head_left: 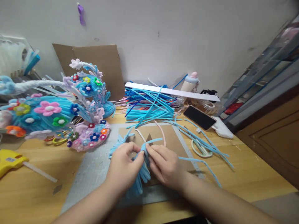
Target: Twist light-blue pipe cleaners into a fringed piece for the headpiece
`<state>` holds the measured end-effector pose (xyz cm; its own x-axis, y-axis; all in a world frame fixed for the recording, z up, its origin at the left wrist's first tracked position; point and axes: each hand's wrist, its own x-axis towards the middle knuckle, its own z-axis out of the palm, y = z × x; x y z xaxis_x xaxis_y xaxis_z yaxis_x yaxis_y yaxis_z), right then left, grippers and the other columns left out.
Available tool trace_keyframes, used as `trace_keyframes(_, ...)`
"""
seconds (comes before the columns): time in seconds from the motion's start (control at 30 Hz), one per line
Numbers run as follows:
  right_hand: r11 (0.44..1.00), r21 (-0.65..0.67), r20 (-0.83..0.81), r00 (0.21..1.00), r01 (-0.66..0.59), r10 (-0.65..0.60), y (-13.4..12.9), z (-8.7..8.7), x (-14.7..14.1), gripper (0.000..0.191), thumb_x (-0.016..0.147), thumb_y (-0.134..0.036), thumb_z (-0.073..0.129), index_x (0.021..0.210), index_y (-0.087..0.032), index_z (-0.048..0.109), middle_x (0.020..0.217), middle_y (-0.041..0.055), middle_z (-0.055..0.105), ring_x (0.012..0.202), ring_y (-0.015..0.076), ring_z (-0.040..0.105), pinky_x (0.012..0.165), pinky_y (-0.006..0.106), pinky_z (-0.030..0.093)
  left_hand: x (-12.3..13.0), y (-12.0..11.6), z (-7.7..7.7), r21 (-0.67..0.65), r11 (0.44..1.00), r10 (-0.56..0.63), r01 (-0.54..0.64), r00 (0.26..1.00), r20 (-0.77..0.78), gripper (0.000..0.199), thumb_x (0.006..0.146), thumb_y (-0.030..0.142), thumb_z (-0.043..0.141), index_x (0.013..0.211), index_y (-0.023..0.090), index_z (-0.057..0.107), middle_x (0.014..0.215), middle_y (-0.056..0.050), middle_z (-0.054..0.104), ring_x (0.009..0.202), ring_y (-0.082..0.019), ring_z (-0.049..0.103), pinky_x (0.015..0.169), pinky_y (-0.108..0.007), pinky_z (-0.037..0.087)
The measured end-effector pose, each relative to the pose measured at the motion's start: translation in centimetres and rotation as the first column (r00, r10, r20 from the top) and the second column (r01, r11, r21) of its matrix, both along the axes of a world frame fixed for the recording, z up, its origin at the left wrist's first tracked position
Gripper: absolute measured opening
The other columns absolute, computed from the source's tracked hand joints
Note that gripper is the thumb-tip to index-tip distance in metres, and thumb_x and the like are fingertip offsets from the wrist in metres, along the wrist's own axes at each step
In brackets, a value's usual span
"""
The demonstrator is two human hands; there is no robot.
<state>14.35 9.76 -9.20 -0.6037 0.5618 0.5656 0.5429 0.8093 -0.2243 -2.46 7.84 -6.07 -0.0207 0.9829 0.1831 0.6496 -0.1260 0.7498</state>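
Observation:
My left hand [127, 160] is closed around a bundle of light blue pipe cleaners [142, 179], whose looped ends fan out below and to the left of it. With fingers pressed together, my right hand [167, 161] pinches a light blue pipe cleaner [155, 141] at the top of the bundle, its free end pointing right. Both hands meet over a brown cardboard sheet [177, 141] on a grey cutting mat [93, 174]. Fingers hide the exact spot where the strand meets the bundle.
Flower-covered pipe cleaner crafts [49, 109] stand at left, above a yellow glue gun [11, 160]. Behind the mat lies a pile of blue pipe cleaners [149, 112]. Loose strands [203, 138], scissors [202, 149], a phone [199, 117] and a bottle [189, 82] are at right.

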Motion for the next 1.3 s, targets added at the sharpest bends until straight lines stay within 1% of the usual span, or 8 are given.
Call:
trace_keyframes(0.2, 0.961, -0.276, -0.012, 1.000, -0.012, 0.009, -0.1, 1.8, 0.4, 0.045, 0.086, -0.030, 0.042, 0.130, -0.022, 0.038, 0.121, 0.0098, 0.045, 0.113, 0.0227, 0.039, 0.094, 0.041, 0.035, -1.5, 1.3, 0.7, -0.123, 0.990, -0.044, 0.066, 0.983, 0.177, 0.017, 0.073, 0.031, 0.055, 0.068, 0.015, 0.055, 0.064, 0.000, 0.058, 0.062, -0.014, 0.053, 0.058, -0.025, 0.040)
trace_keyframes(0.4, 0.954, -0.292, 0.177, 0.984, 0.063, -0.011, -0.3, 2.0, 1.4, 0.052, 0.083, -0.043, 0.046, 0.132, -0.030, 0.034, 0.126, 0.0100, 0.040, 0.118, 0.0282, 0.032, 0.095, 0.052, 0.027, -2.4, 1.8, 1.0, -0.188, 0.960, -0.123, 0.210, 0.913, 0.390, 0.019, 0.072, 0.031, 0.058, 0.067, 0.013, 0.054, 0.061, 0.001, 0.056, 0.056, -0.010, 0.051, 0.053, -0.021, 0.040)
trace_keyframes(0.53, 0.927, -0.370, -0.087, 0.991, 0.064, -0.104, -0.2, 1.1, 1.3, 0.048, 0.083, -0.036, 0.048, 0.129, -0.030, 0.037, 0.129, 0.0083, 0.036, 0.120, 0.0258, 0.032, 0.097, 0.049, 0.028, -2.7, 2.1, 1.0, -0.226, 0.933, -0.164, 0.279, 0.891, 0.423, 0.020, 0.071, 0.032, 0.059, 0.068, 0.013, 0.055, 0.060, 0.002, 0.055, 0.054, -0.009, 0.050, 0.051, -0.020, 0.039)
trace_keyframes(0.63, 0.818, -0.574, -0.391, 0.886, -0.026, -0.247, 0.3, 0.8, 1.2, 0.050, 0.081, -0.030, 0.051, 0.128, -0.025, 0.034, 0.125, 0.0096, 0.043, 0.113, 0.0221, 0.044, 0.090, 0.042, 0.040, -3.1, 1.9, 1.5, -0.204, 0.919, -0.248, 0.338, 0.896, 0.368, 0.018, 0.074, 0.031, 0.056, 0.074, 0.013, 0.057, 0.068, -0.001, 0.060, 0.060, -0.012, 0.055, 0.056, -0.023, 0.043)
trace_keyframes(0.73, 0.650, -0.719, -0.467, 0.864, -0.247, -0.187, 0.3, 0.8, 1.7, 0.030, 0.083, -0.025, 0.049, 0.113, -0.021, 0.051, 0.100, 0.0071, 0.061, 0.087, 0.0186, 0.060, 0.074, 0.035, 0.051, -3.4, 1.6, 2.1, -0.029, 0.929, -0.362, 0.369, 0.922, 0.137, 0.014, 0.077, 0.028, 0.054, 0.076, 0.015, 0.060, 0.076, -0.003, 0.064, 0.072, -0.015, 0.058, 0.066, -0.027, 0.045)
trace_keyframes(0.93, 0.950, -0.264, -0.416, 0.908, -0.165, 0.042, -1.4, 0.4, 3.8, 0.037, 0.082, -0.008, 0.041, 0.111, -0.025, 0.058, 0.116, 0.0060, 0.058, 0.113, 0.0226, 0.049, 0.094, 0.046, 0.040, -3.1, 1.3, 1.9, 0.292, 0.764, -0.476, 0.576, 0.807, -0.349, 0.015, 0.080, 0.013, 0.049, 0.088, 0.021, 0.059, 0.090, 0.001, 0.067, 0.083, -0.012, 0.058, 0.093, -0.036, 0.035)
trace_keyframes(1.13, 0.983, -0.149, -0.336, 0.941, -0.105, 0.049, -1.6, -0.2, 4.3, 0.043, 0.081, -0.005, 0.038, 0.117, -0.025, 0.053, 0.118, 0.0062, 0.056, 0.114, 0.0225, 0.048, 0.092, 0.045, 0.043, -2.0, 1.0, 1.1, 0.278, 0.788, -0.431, 0.549, 0.815, -0.387, 0.042, 0.071, 0.016, 0.060, 0.112, 0.022, 0.051, 0.114, -0.007, 0.057, 0.105, -0.020, 0.051, 0.087, -0.038, 0.043)
trace_keyframes(1.3, 0.977, -0.197, -0.366, 0.930, -0.087, 0.009, -1.6, -0.6, 3.7, 0.047, 0.078, -0.005, 0.042, 0.119, -0.026, 0.051, 0.124, 0.0060, 0.052, 0.114, 0.0219, 0.048, 0.092, 0.043, 0.044, -1.5, 1.0, -0.3, 0.472, 0.684, -0.411, 0.556, 0.828, -0.381, 0.032, 0.075, 0.008, 0.050, 0.104, 0.020, 0.056, 0.099, -0.006, 0.064, 0.093, -0.017, 0.057, 0.082, -0.037, 0.045)
